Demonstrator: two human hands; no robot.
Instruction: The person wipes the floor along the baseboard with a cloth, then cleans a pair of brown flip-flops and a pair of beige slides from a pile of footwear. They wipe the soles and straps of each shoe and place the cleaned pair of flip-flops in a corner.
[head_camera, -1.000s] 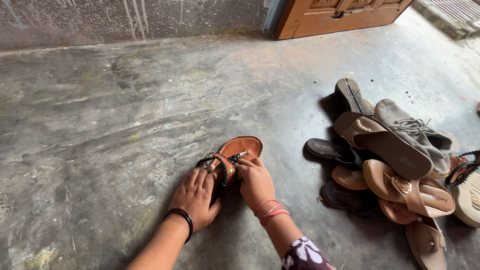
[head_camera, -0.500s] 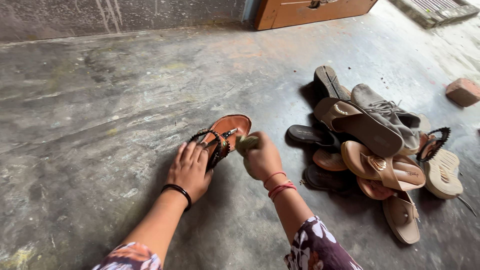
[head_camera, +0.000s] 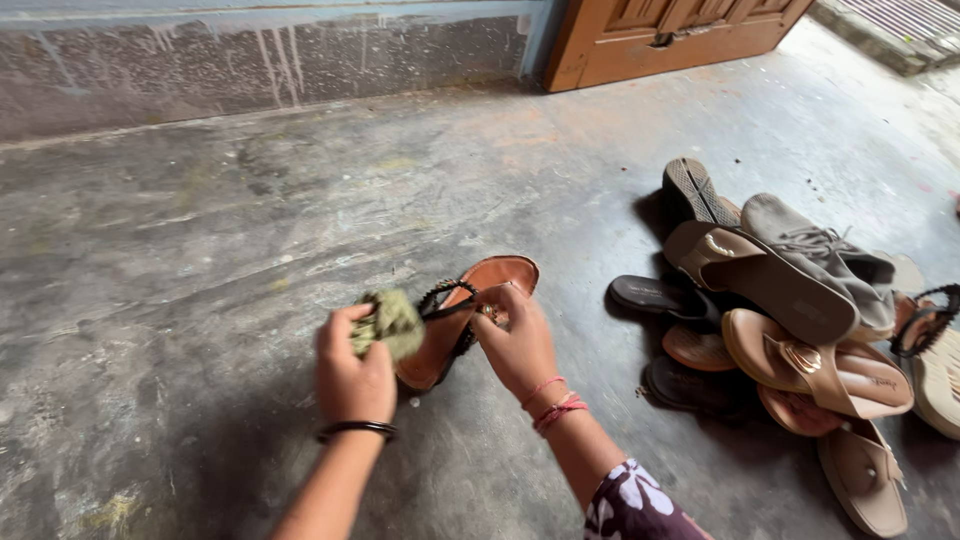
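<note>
Left hand (head_camera: 352, 372) fingers (head_camera: 340, 325) curled tight around a wad of green cloth (head_camera: 388, 322), cloth bulging out above the knuckles. Right hand (head_camera: 520, 345) fingers (head_camera: 497, 318) pinched on the near edge of a brown strappy sandal (head_camera: 470, 318), tipping it up on its side off the concrete floor (head_camera: 200, 250); toe end points away from the fingers, heel end down by the left palm

Handling, my read: sandal looks light, sole stiff enough to hold shape from one edge, straps (head_camera: 445, 298) thin and floppy with beadwork, so likely the fragile bit. Better grip is the sole rim, as the right fingers have it, not the straps. Cloth is soft, compresses, no slip risk

Pose: both forearms come in from below, wrists slightly bent, hands close together with the sandal between them. Left wrist has a dark bangle (head_camera: 355, 431), right wrist has red threads (head_camera: 553, 405)

Pile of sandals and shoes (head_camera: 790, 310) sits well apart, to the right of the right fingers. Wooden door (head_camera: 670, 35) far beyond
</note>
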